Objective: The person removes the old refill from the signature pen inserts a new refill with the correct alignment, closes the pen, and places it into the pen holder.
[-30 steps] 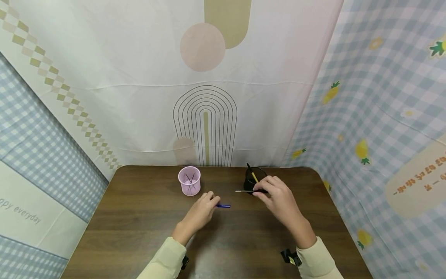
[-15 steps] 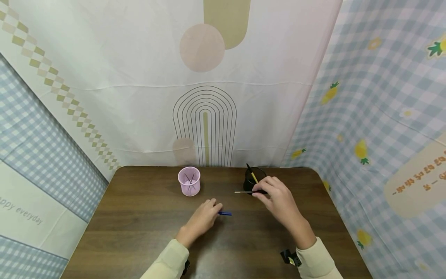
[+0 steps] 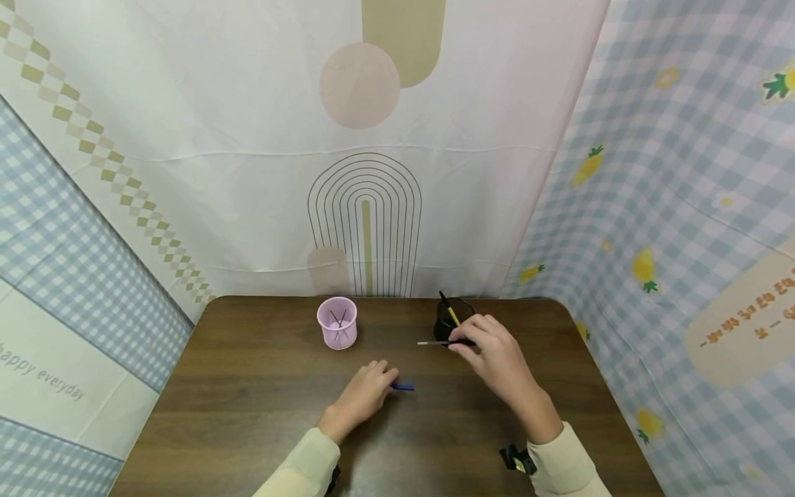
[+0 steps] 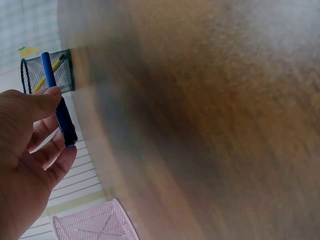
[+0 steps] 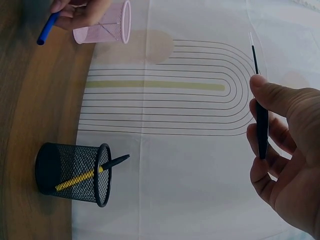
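head view: left fingers (image 3: 386, 377) closed round a blue pen (image 3: 404, 387), low over the table (image 3: 248, 393); contact unclear. right fingers (image 3: 470, 331) pinch a slim black tool (image 3: 433, 343); black mesh cup (image 3: 444, 333) just beyond them, so a small forward drift might tip it. pink mesh cup (image 3: 328, 337) beyond and left of the left fingers. left wrist view: thumb presses the pen from one side; a slack pinch could let it swivel or drop. right wrist view: pale tip juts past the right fingers; brushing the cup's rim, or the yellow-and-black pen (image 5: 95, 172) leaning there, could twist the tool loose.
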`<state>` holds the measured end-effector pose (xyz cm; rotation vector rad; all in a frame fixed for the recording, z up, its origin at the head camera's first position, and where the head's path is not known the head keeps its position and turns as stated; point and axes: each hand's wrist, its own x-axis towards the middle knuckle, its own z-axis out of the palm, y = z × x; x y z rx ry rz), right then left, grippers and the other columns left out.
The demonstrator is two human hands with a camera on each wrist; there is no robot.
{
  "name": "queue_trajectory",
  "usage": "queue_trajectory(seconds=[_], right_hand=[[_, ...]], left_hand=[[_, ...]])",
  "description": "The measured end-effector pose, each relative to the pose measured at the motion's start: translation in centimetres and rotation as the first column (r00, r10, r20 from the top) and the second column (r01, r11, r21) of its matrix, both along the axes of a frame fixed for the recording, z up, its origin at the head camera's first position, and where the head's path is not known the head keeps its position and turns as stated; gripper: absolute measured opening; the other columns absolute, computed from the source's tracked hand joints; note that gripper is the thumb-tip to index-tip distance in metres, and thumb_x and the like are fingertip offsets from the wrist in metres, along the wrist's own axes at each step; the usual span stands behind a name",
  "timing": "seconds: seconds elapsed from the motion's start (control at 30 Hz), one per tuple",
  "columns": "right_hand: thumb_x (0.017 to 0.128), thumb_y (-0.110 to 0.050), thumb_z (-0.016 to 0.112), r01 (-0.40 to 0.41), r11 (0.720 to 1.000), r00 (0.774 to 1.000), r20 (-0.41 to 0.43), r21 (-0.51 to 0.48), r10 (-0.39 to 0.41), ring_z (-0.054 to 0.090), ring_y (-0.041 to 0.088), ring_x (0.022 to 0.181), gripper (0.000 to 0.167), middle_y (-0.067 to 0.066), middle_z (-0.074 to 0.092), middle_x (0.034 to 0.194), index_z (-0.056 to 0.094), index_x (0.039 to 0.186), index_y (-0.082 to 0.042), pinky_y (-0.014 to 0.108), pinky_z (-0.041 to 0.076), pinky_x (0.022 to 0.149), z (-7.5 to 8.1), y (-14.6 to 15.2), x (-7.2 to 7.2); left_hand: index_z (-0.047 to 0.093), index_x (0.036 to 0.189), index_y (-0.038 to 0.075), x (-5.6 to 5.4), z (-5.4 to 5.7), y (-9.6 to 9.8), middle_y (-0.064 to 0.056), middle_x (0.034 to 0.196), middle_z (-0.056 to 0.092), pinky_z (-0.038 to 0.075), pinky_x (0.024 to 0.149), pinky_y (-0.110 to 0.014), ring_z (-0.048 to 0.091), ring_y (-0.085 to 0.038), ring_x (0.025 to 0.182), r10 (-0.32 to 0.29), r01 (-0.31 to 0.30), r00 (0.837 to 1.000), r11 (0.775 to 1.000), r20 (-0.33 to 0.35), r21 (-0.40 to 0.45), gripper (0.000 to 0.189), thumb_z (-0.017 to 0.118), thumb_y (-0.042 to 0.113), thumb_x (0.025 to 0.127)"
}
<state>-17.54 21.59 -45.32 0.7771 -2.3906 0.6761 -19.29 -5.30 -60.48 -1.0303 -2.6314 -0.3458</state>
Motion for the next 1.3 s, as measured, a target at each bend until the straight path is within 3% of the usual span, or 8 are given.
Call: queue_trajectory(seconds=[0.27, 0.5, 0.7, 1.0, 1.3], right_hand=[[0.078, -0.014, 0.089, 0.0, 1.0, 1.0, 0.001, 0.0, 0.0, 0.058, 0.01, 0.088, 0.022, -0.008, 0.067, 0.094, 0.073, 0.091, -0.021, 0.028, 0.05, 0.069, 0.0, 0.1, -0.1], [0.078, -0.013, 0.089, -0.001, 1.0, 1.0, 0.011, -0.001, 0.001, 0.058, 0.009, 0.087, 0.022, -0.008, 0.067, 0.094, 0.073, 0.091, -0.021, 0.028, 0.051, 0.069, -0.1, 0.0, 0.0], [0.079, -0.015, 0.089, 0.007, 1.0, 1.0, 0.024, 0.005, -0.007, 0.058, 0.009, 0.088, 0.021, -0.009, 0.067, 0.094, 0.073, 0.091, -0.022, 0.029, 0.052, 0.07, -0.1, 0.0, 0.1], [0.078, -0.014, 0.089, 0.005, 1.0, 1.0, 0.011, 0.004, -0.005, 0.059, 0.01, 0.088, 0.022, -0.008, 0.067, 0.093, 0.073, 0.09, -0.021, 0.029, 0.052, 0.07, -0.1, 0.0, 0.1], [0.078, -0.015, 0.089, 0.005, 1.0, 1.0, 0.012, 0.005, -0.005, 0.059, 0.01, 0.088, 0.02, -0.008, 0.067, 0.094, 0.074, 0.091, -0.021, 0.029, 0.052, 0.069, -0.2, 0.0, 0.0]], left_hand=[[0.065, 0.096, 0.013, 0.4, -0.4, 0.4, -0.002, 0.091, 0.061, 0.048, 0.068, -0.033, 0.059, -0.021, 0.081, 0.006, -0.002, 0.997, 0.999, 0.075, -0.046, 0.017, 0.079, 0.016, 0.087], [0.069, 0.101, 0.012, 1.1, -1.2, 0.6, -0.005, 0.095, 0.062, 0.053, 0.068, -0.034, 0.059, -0.021, 0.08, -0.043, 0.05, 0.997, 0.993, 0.064, -0.11, 0.02, 0.081, 0.017, 0.086], [0.07, 0.101, 0.014, 1.5, -1.8, 0.8, -0.002, 0.094, 0.062, 0.052, 0.068, -0.031, 0.058, -0.018, 0.081, -0.047, 0.056, 0.996, 0.989, 0.073, -0.137, 0.019, 0.08, 0.018, 0.087], [0.071, 0.101, 0.016, 1.9, -1.8, 0.8, 0.0, 0.094, 0.061, 0.046, 0.065, -0.028, 0.058, -0.017, 0.087, -0.007, 0.021, 0.993, 0.993, 0.115, -0.118, 0.015, 0.078, 0.017, 0.088], [0.07, 0.098, 0.015, 2.1, -2.2, 0.7, 0.001, 0.094, 0.06, 0.044, 0.065, -0.027, 0.057, -0.017, 0.087, 0.001, 0.008, 0.995, 0.996, 0.099, -0.089, 0.015, 0.08, 0.018, 0.087]])
